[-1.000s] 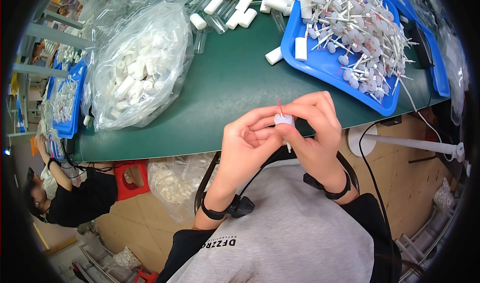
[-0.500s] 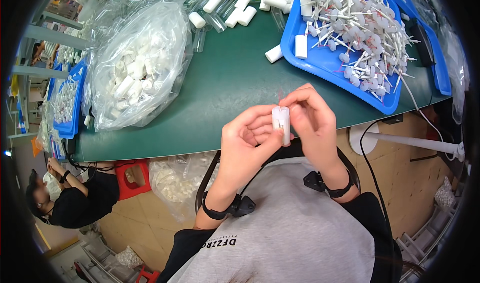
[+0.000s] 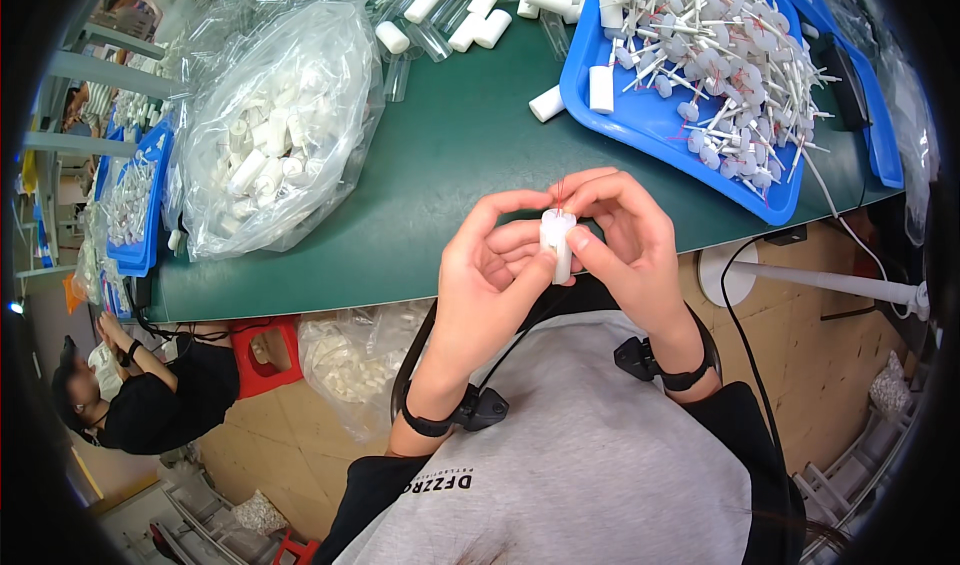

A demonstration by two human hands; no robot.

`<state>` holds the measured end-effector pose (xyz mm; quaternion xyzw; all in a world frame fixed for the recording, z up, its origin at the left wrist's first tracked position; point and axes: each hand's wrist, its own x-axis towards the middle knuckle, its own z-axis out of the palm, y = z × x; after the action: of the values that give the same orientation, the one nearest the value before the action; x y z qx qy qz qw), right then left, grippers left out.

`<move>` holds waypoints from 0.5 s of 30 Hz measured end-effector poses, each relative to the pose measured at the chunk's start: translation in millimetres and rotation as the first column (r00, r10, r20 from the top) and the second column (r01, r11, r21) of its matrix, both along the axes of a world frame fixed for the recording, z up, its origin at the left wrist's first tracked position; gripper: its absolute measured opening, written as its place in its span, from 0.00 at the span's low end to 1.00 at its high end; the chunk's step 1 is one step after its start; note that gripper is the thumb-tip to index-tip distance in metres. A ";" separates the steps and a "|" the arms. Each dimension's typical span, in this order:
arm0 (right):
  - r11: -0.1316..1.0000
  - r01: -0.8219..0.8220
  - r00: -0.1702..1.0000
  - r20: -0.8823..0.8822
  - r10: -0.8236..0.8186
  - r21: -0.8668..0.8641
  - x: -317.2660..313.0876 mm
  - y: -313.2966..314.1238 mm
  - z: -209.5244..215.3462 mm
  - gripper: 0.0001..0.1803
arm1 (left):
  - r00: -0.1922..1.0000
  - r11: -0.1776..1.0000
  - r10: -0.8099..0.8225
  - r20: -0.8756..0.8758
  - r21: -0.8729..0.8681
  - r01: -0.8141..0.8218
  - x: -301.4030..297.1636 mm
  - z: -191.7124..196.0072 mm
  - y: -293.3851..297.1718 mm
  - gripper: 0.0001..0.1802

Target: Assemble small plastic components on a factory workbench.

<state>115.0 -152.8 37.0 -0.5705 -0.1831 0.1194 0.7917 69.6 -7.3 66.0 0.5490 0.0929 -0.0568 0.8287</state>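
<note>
I hold a small white plastic cylinder [image 3: 556,241] upright between both hands, just in front of the green table's near edge [image 3: 420,180]. My left hand [image 3: 488,280] pinches its side from the left with thumb and fingers. My right hand [image 3: 625,240] grips it from the right, fingertips at its top, where a thin red wire sticks out. A blue tray [image 3: 660,125] heaped with several white stemmed parts lies beyond my right hand.
A clear bag of white cylinders [image 3: 265,145] rests on the table's left. Loose white cylinders [image 3: 470,25] and clear tubes lie at the back. Another bag [image 3: 355,360] sits under the table. A person in black [image 3: 140,405] sits at lower left. A white lamp base [image 3: 730,275] is on the right.
The white cylinder went from lying flat between my fingertips to standing upright. My right fingers have shifted to its top end.
</note>
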 end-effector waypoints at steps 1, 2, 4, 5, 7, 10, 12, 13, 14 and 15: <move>1.000 -0.006 1.000 0.012 0.006 -0.018 -0.5 0.1 0.1 0.11 | 1.000 1.000 -0.008 0.021 0.019 0.008 -0.7 -1.2 0.2 0.18; 0.999 -0.012 1.000 0.023 0.013 -0.036 -1.0 0.3 0.3 0.11 | 0.999 0.999 -0.017 0.042 0.038 0.016 -1.8 -4.0 0.6 0.16; 0.998 -0.003 0.999 0.046 0.005 -0.055 -1.1 0.0 -1.7 0.11 | 0.998 0.997 -0.036 0.053 0.065 0.033 -2.4 -7.5 2.1 0.14; 0.998 0.013 0.998 0.058 -0.009 -0.055 -0.9 -0.7 -5.2 0.11 | 0.998 0.996 -0.046 0.042 0.074 0.043 -2.2 -8.4 3.7 0.13; 0.999 0.034 0.999 0.026 -0.033 -0.034 -1.6 -0.6 -7.2 0.12 | 0.998 0.997 -0.057 0.035 0.062 0.055 -1.5 -9.5 5.5 0.12; 0.999 0.029 0.998 -0.048 -0.030 -0.017 -2.8 0.8 -3.6 0.14 | 0.996 0.997 -0.073 0.051 0.017 0.072 1.7 -10.4 6.7 0.12; 0.998 -0.008 1.000 -0.023 0.007 -0.067 -0.9 0.3 1.0 0.16 | 0.992 0.995 -0.104 0.071 0.011 0.104 4.4 -10.1 7.2 0.14; 0.994 -0.030 1.000 -0.011 0.029 -0.102 -0.1 -0.4 2.8 0.16 | 0.988 0.991 -0.131 0.082 0.002 0.131 5.0 -8.7 7.7 0.16; 0.989 -0.051 0.999 0.000 0.052 -0.137 0.7 -1.3 4.1 0.16 | 0.983 0.987 -0.158 0.093 -0.007 0.159 5.7 -7.1 8.3 0.17; 0.990 -0.068 0.998 -0.024 0.065 -0.126 1.6 -1.9 4.1 0.16 | 0.977 0.982 -0.185 0.104 -0.016 0.187 6.5 -5.9 8.8 0.19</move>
<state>116.6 -154.7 41.1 -0.6118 -0.1862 0.1627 0.7513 76.1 1.5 60.1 0.5469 -0.0020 -0.1072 0.8303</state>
